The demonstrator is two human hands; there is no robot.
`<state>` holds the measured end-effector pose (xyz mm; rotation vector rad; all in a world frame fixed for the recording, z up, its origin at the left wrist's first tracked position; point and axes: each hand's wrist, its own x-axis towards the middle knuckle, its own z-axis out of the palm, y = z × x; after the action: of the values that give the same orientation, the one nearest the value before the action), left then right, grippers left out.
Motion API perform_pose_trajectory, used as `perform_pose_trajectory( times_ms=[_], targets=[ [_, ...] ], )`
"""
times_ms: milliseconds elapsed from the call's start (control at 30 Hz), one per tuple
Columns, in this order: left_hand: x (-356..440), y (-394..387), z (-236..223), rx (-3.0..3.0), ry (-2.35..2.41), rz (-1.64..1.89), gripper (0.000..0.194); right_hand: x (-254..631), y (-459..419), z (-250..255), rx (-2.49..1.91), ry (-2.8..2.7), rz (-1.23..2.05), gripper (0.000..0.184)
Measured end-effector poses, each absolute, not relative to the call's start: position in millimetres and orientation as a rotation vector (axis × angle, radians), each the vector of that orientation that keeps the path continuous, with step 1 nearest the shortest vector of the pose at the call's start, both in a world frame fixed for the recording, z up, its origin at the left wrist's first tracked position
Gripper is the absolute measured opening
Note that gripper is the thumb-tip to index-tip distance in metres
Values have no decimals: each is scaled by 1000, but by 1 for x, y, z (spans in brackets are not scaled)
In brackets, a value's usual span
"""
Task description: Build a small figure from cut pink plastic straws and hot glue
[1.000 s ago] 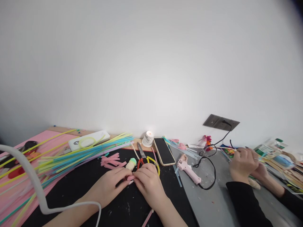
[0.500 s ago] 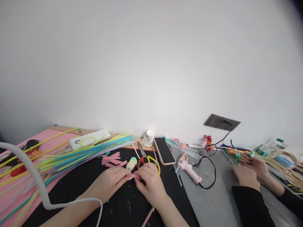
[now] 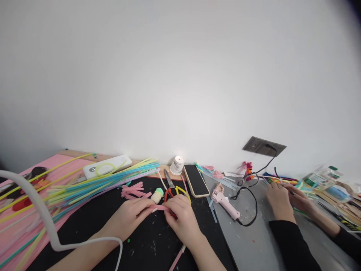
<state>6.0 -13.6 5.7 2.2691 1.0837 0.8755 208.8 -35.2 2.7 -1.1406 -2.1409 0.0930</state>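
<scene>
Over the black mat (image 3: 146, 244), my left hand (image 3: 134, 216) and my right hand (image 3: 182, 218) pinch a short pink pipe cleaner (image 3: 160, 207) between them. A bit of it shows in the gap; the rest is hidden by the fingers. Just beyond my fingertips lies a small cream and green fuzzy piece (image 3: 157, 196). Pliers (image 3: 169, 182) with red and yellow handles lie behind my right hand, which partly covers the handles. Several short pink pipe cleaner pieces (image 3: 134, 190) lie beyond my left hand. Another pink strip (image 3: 177, 259) passes beneath my right wrist.
Long coloured pipe cleaners (image 3: 107, 182) spread to the left beside a white power bank (image 3: 107, 166). A white cup (image 3: 177, 165) and a phone (image 3: 196, 180) stand near the wall. A corded pink glue gun (image 3: 225, 201) lies right. A co-worker's hands (image 3: 282, 199) work further right.
My right hand has shifted slightly right, so more of the pink pipe cleaner shows between my hands. The co-worker's hands have moved left and closer together.
</scene>
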Motion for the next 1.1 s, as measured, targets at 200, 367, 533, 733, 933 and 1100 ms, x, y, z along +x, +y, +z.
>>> perform_pose_trajectory(
  times_ms=[200, 367, 533, 733, 933, 1100],
  targets=[
    [5, -13, 6, 2246, 1117, 899, 19, 211, -35, 3, -1170, -2128, 146, 19],
    [4, -12, 8, 2147, 1206, 968, 17, 214, -35, 5, -1164, -2038, 162, 22],
    [5, -12, 9, 2143, 1177, 951, 17, 215, -34, 2, -1120, -2031, 170, 15],
    [5, -11, 7, 2215, 1137, 945, 17, 216, -33, 0, -1131, -2062, 147, 13],
    [6, -12, 8, 2232, 1067, 860, 17, 212, -35, 0, -1111, -2073, 206, 9],
    [8, -14, 7, 2174, 1033, 834, 15, 208, -35, -2, -1104, -2087, 240, 8]
  ],
)
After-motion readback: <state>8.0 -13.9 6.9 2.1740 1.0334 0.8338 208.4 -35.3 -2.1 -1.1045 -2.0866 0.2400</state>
